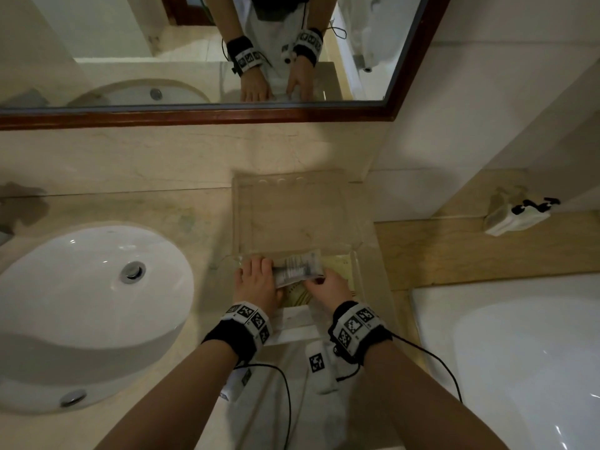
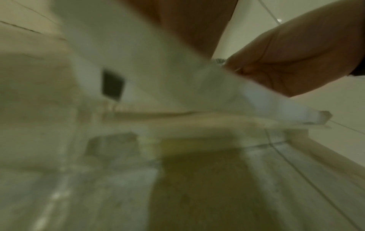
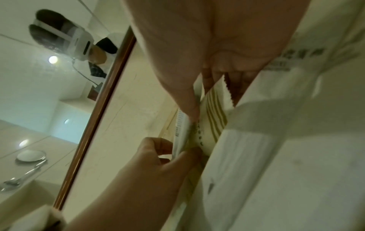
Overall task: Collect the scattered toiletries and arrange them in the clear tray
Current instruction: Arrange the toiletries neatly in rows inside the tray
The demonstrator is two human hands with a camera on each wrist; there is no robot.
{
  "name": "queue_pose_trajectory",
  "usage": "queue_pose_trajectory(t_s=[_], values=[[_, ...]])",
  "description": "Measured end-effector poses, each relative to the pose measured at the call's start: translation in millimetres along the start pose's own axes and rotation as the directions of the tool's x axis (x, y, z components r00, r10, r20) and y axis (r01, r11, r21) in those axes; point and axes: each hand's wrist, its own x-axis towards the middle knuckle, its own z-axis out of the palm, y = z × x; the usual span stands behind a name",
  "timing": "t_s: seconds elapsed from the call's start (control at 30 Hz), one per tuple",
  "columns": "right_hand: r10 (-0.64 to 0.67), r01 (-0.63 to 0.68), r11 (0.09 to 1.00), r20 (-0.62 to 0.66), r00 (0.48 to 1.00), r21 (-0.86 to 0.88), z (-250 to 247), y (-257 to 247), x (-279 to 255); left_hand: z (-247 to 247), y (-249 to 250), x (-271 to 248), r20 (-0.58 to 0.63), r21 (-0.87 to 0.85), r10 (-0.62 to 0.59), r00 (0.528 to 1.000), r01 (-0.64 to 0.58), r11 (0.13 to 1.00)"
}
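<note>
A clear tray (image 1: 239, 219) sits on the beige counter between the basin and the tub. At its near section both hands hold a small bundle of flat toiletry packets (image 1: 297, 267), white with grey print. My left hand (image 1: 259, 271) pinches the bundle's left end and my right hand (image 1: 319, 280) pinches its right end. A yellow-striped packet (image 1: 300, 295) lies under them in the tray. The right wrist view shows the left hand (image 3: 168, 154) and my right fingers (image 3: 189, 107) closing on the printed packets (image 3: 182, 129), with the striped packet (image 3: 214, 115) beside them. The left wrist view is blurred.
A white basin (image 1: 81, 303) lies left of the tray. A wood-framed mirror (image 1: 194, 116) runs along the back wall. The white tub (image 1: 519, 352) is on the right, with a small white device (image 1: 516, 217) on the ledge behind it. The tray's back section (image 1: 292, 209) holds nothing.
</note>
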Motion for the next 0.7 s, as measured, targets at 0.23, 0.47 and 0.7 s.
queue_pose_trajectory(t_s=[0.23,0.47,0.7], values=[[0.009,-0.008,1.000,-0.033,0.999,0.029,3.7,2.9,5.8,0.5,-1.8,-2.2,-0.060,-0.005,0.009,0.998,-0.009,1.000],[-0.056,0.039,0.991,-0.129,0.990,-0.131,8.1,5.3,2.3,1.0,-1.9,-3.7,-0.022,0.032,0.017,1.000,-0.016,0.999],[-0.040,0.004,0.982,-0.189,0.981,-0.191,11.6,4.8,6.5,1.4,-3.4,-3.8,-0.017,0.022,0.032,0.999,-0.031,0.999]])
